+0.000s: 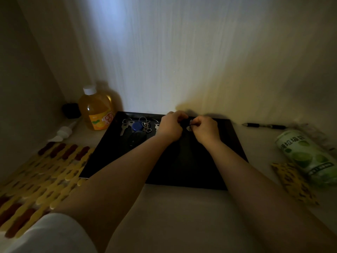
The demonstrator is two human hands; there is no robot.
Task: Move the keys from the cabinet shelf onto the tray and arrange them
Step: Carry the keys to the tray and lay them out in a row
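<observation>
A black tray (113,152) lies on the dim cabinet shelf. Along its far edge lie silver keys on rings (125,127), a blue round fob (137,126), a metal clasp (146,125), a dark fob (137,138) and one more silver key (156,127). Both hands meet over the tray's far middle. My left hand (170,127) is curled, its fingertips hidden. My right hand (205,127) pinches a key ring with a pale key (189,125) between the two hands. Whether the left hand also grips it is hidden.
An orange juice bottle (96,108) and a small black object (71,110) stand at the back left, with a white nozzle (63,132) lying near them. A yellow and red mat (42,176) lies left of the tray. A pen (266,126), a green can (308,156) and a yellow packet (293,181) lie right.
</observation>
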